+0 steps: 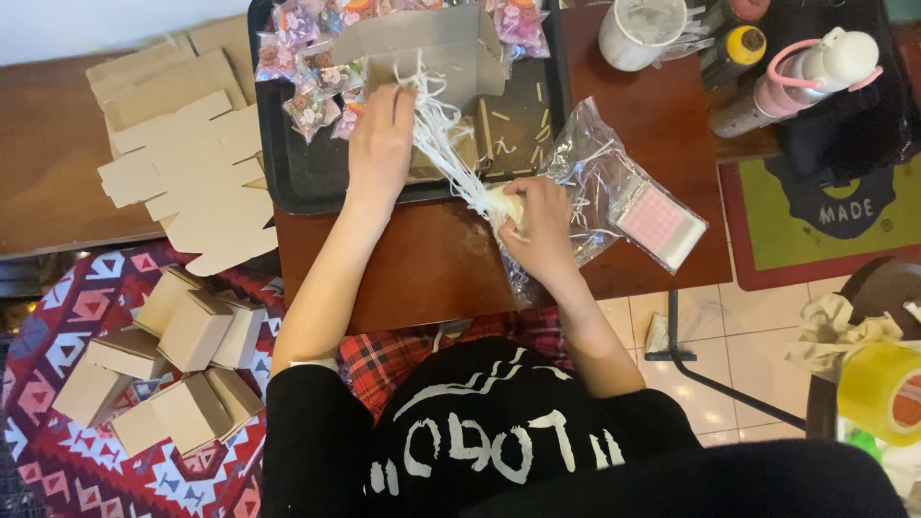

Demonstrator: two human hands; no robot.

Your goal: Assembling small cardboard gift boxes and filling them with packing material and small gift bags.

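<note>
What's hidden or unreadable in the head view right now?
- Open cardboard box: its inside is hidden by its own raised flap.
- Left hand: fingertips buried in the white paper shreds.
- Right hand: its grip on the shreds is covered by the knuckles.
- Black tray: cut off by the top edge.

Wooden table (432,269) — black tray (307,177), clear bag (595,182), mug (641,34).

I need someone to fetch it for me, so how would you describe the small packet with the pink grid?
Start at the brown wooden table and find the black tray on it. Right of the tray, past the right hand, lies a crinkled clear plastic bag. The small flat packet rests on that bag's right end; it alone shows a pink checked square.
</note>
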